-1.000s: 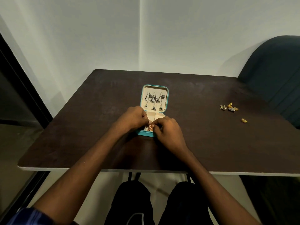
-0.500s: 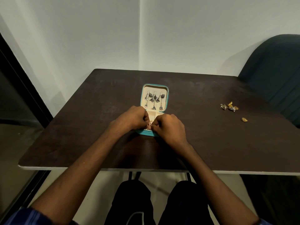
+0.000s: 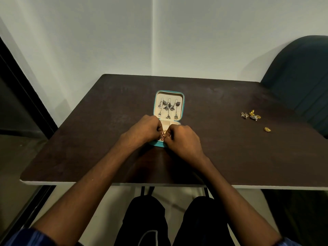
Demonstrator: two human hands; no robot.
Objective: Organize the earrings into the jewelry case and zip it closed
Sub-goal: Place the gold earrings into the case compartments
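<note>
A small teal jewelry case lies open in the middle of the dark table. Several silver dangling earrings hang in its cream lid. My left hand and my right hand meet over the case's lower tray and pinch a small gold earring between their fingertips. Most of the tray is hidden under my hands. A little pile of gold and silver earrings lies at the right of the table. One gold earring lies by itself nearer to me.
A dark teal chair stands behind the table's right corner. White walls close the back, and a dark door frame runs down the left. The table's white front edge is just above my knees.
Both hands stay over the case's tray. The fingertips have shifted slightly around the gold earring, which now shows a little higher between them.
</note>
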